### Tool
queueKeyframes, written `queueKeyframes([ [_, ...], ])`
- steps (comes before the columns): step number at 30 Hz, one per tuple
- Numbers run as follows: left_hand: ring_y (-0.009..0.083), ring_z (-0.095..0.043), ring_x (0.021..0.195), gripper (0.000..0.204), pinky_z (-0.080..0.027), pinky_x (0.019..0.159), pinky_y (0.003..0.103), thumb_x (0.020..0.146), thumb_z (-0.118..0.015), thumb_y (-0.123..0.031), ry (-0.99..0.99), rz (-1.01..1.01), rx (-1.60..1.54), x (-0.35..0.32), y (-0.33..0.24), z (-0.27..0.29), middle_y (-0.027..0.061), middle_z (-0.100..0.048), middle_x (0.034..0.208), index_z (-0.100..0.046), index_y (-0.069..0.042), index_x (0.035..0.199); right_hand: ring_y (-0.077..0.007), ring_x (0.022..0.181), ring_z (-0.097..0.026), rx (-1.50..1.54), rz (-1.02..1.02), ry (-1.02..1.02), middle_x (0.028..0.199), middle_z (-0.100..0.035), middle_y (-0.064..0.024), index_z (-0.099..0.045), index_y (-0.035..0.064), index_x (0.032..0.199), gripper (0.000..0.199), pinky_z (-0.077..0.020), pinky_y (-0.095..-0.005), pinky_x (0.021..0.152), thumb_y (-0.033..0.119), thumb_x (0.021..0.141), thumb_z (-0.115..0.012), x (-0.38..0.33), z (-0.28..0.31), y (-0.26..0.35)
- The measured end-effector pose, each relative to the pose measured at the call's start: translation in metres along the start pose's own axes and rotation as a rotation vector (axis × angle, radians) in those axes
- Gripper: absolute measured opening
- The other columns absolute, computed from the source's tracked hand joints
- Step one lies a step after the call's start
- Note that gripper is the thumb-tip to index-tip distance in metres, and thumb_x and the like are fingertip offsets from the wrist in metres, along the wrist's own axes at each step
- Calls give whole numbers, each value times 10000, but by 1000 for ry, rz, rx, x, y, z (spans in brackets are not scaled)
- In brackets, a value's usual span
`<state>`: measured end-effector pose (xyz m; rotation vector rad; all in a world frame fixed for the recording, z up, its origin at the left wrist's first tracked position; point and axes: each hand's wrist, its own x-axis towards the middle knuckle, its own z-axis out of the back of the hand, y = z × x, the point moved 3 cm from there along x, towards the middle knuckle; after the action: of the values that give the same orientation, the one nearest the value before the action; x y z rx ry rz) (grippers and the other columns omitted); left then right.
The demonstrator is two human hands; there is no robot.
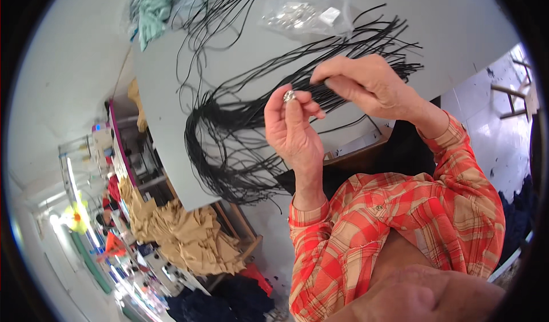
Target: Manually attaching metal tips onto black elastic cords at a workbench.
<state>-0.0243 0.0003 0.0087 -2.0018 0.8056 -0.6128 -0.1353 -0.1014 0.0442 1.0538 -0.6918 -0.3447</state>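
Note:
My left hand point(293, 128) is raised above the grey table point(457, 30) and pinches a small silver metal bead point(289, 96) between thumb and fingertips. My right hand point(366, 82) is just to its right, fingers closed on the end of a thin black cord point(320, 84). The cord runs from a large bundle of black cords point(240, 133) lying across the table, looping off its near edge. Both sleeves are orange plaid.
A clear plastic bag with small silver parts point(306, 14) lies at the far side of the table. Teal fabric point(157, 7) sits at the far left corner. A tan fabric pile point(189, 236) lies below the table, with dark blue cloth point(229, 302) on the floor.

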Motion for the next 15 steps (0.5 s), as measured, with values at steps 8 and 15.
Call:
queueKeyframes([
  [8,76,-476,642,184,-389,581,209,909,-531,-135,-14,0,189,-13,18,-12,33,-556,753,-551,31,987,-284,561,-560,-12,253,-137,620,-537,-91,-549,75,838,57,-453,-328,482,73,785,-569,-6,-24,-18],
  [15,96,-514,626,156,-421,571,209,882,-559,-67,213,126,501,-13,9,-3,47,-589,758,-580,56,976,-295,551,-547,6,214,84,600,-539,-102,-535,66,797,32,-437,-341,492,91,807,-553,-7,-12,-22],
])
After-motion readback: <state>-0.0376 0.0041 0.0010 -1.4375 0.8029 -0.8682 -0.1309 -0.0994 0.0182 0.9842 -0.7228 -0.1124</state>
